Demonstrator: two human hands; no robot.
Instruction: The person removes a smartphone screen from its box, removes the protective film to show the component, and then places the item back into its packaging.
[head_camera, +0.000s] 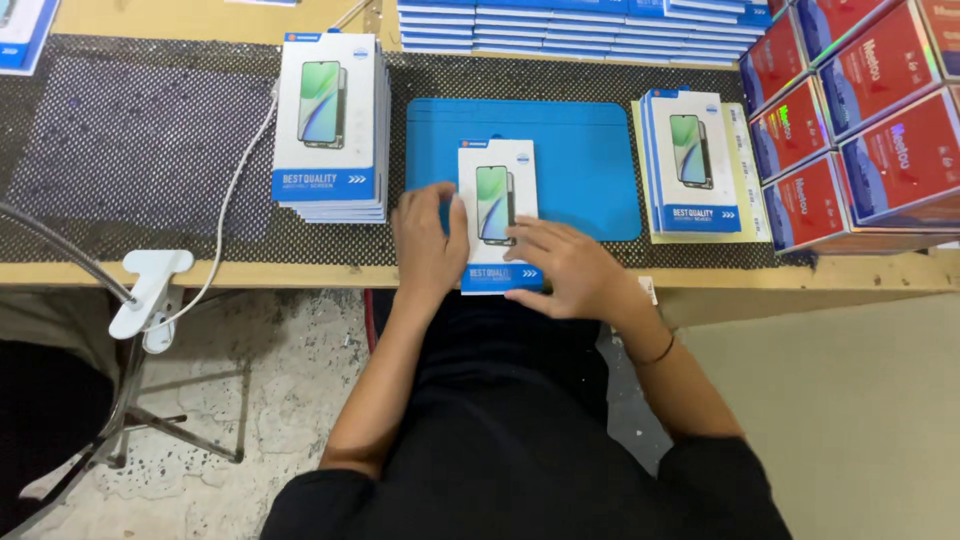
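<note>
Far left, clipped to the near table edge (300, 274): white clamp (150, 290), with a white cable (235, 190) curving up toward the far side. Under it, dark mesh mat (140, 140) covering the table top. On the mesh, left of centre: stack of white-and-blue flat boxes (330, 125), each showing a phone picture, square to the edge.

Left hand (428, 240): palm down, fingers loosely spread and nearly straight, lying flat on the left edge of the white-and-blue box (497, 205) and on the blue work mat (525, 165) beside it. Thumb resting on the box face. Nothing gripped, only pressed flat. Forearm running straight back toward the body, bare to a black sleeve at the elbow.

Centre: the box lying flat, long side pointing far, its far half on the blue work mat, its near end overhanging the table edge.

Right hand (565, 265): palm down, fingers slightly bent and narrowly spread, fingertips touching the right lower part of the box, thumb at its near end. Flat contact, no closed grasp. Wrist angled inward from the right, thin dark band (655, 352) on the forearm.

Right of the mat: 2nd, shorter stack of the same boxes (692, 160) on yellow-green sheets. Far right: red cartons (860, 110) stacked in 2 tiers. Along the far edge: row of blue-and-white flat packs (580, 25).
</note>
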